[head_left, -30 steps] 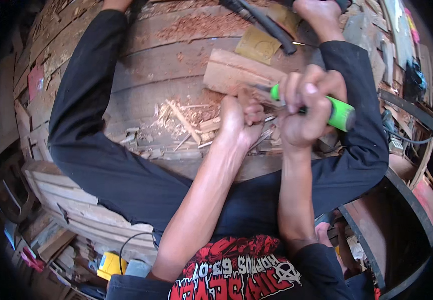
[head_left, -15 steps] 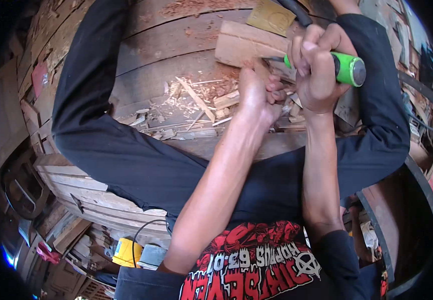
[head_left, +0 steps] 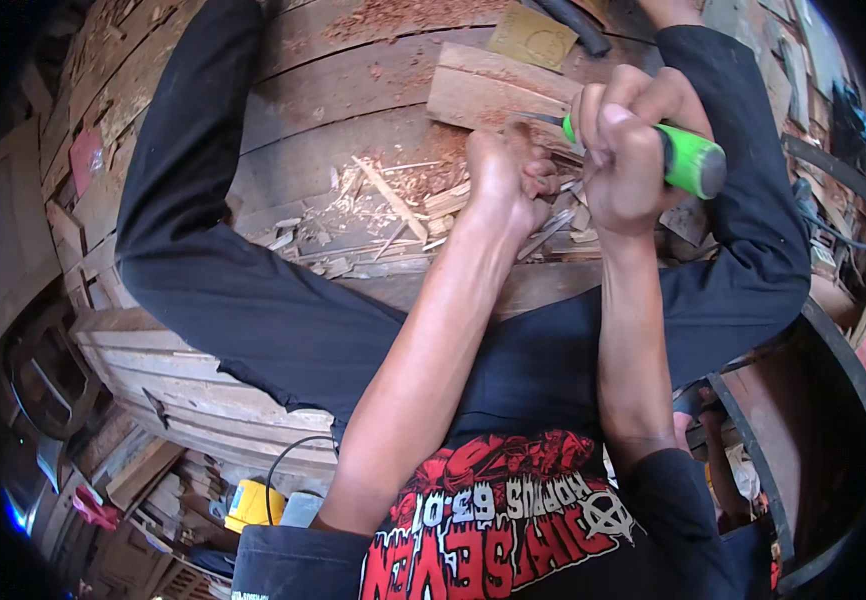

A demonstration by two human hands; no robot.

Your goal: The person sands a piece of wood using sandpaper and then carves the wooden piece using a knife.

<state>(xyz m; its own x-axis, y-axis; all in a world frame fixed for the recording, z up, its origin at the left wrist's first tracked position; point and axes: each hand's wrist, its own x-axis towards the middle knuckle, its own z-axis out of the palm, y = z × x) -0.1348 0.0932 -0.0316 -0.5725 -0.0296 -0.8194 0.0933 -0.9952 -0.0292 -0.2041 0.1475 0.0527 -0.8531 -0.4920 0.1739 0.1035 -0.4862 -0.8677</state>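
Note:
A light brown wooden block (head_left: 493,82) lies flat on the planks in front of me, with reddish shavings on its face. My right hand (head_left: 638,150) is wrapped round the green handle of a chisel (head_left: 695,163). The grey butt of the handle points right and toward me, while its thin metal blade reaches left over the block. My left hand (head_left: 508,178) is closed against the near edge of the block, close to the blade. Its curled fingers partly hide the blade's tip and that edge.
Pale splinters and wood scraps (head_left: 388,200) lie left of my left hand. A yellowish marked square (head_left: 533,36) and a dark rod (head_left: 575,25) lie beyond the block. My trousered legs (head_left: 188,180) bend round both sides. A yellow container (head_left: 253,505) stands at the lower left.
The butt of the chisel handle has dropped a little toward me, and my right wrist has turned slightly. My left hand stays at the block's near edge. The whole view has shifted slightly.

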